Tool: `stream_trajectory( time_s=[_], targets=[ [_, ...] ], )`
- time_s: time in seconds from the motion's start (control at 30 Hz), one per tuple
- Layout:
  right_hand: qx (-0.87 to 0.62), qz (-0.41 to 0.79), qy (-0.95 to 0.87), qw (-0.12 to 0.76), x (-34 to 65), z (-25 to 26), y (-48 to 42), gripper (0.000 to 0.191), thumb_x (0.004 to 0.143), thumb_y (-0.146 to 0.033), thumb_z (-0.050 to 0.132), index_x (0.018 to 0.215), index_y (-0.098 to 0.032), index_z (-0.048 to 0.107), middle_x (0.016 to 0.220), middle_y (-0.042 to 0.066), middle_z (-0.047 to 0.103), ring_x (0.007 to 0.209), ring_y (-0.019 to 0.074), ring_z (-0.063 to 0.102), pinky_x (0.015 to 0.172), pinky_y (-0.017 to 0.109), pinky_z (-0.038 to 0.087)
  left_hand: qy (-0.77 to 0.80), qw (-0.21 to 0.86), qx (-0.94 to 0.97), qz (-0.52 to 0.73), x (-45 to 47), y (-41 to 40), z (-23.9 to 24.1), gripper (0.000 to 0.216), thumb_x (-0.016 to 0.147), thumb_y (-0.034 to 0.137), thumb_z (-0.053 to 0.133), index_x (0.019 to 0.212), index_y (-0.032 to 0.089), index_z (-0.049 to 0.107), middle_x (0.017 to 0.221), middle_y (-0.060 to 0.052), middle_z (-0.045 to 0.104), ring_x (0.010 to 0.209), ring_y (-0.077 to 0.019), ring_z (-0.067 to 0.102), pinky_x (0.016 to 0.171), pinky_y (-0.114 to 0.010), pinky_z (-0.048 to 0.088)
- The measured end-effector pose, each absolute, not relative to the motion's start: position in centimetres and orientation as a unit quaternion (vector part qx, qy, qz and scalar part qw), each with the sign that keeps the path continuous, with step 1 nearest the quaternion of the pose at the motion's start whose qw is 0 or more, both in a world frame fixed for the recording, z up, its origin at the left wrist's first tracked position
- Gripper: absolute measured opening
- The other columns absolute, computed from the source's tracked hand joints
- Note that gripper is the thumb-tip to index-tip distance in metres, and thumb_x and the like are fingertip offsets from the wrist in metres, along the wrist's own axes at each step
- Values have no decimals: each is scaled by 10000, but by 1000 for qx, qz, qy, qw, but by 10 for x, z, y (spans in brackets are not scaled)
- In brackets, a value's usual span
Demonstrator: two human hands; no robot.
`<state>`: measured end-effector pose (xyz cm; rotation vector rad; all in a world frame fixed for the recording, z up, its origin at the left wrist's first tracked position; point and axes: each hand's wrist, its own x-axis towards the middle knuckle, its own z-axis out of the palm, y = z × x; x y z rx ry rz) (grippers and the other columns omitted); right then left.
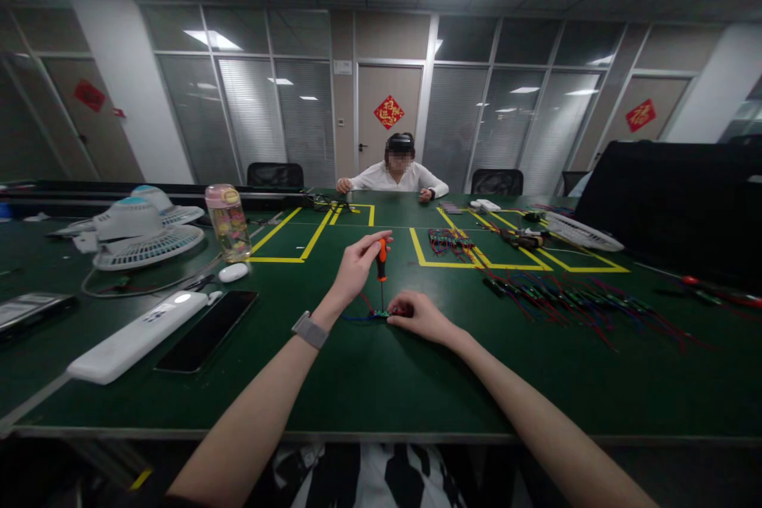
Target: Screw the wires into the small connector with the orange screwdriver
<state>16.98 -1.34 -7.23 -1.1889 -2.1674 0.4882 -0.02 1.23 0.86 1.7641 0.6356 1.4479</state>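
Observation:
My left hand [357,266] is closed round the orange handle of a small screwdriver [382,270], held upright with its tip down on a tiny green part [379,314] with red and blue wires. My right hand [417,313] lies on the green table [369,381] just right of that part, fingers curled and pinching it in place. A grey watch [309,329] sits on my left wrist.
Left of me lie a black phone [208,329], a white power strip [134,335], a white mouse [232,272], a pink-lidded bottle [227,222] and white fans [143,234]. Many wired parts [553,298] spread to the right. A person in white [396,171] sits opposite.

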Motion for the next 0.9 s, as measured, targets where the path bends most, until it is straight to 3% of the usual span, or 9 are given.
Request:
stream_trajectory(
  time_s=[0.73,0.9],
  targets=[
    [-449,189,-817,308,170,-72,-14,129,729,-242,663,831,-164,673,722,0,571,633,107,494,586,221,389,239,384,695,559,-1,13,8,359,852,333,490,1138,150,605,1066,-82,659,922,-173,624,869,-307,454],
    [-443,190,-819,310,170,-72,-14,134,731,-241,662,834,-157,674,727,3,571,637,106,491,590,220,387,252,340,709,564,0,10,7,328,835,335,522,1096,169,631,999,-68,656,896,-159,607,816,-273,462]
  ],
)
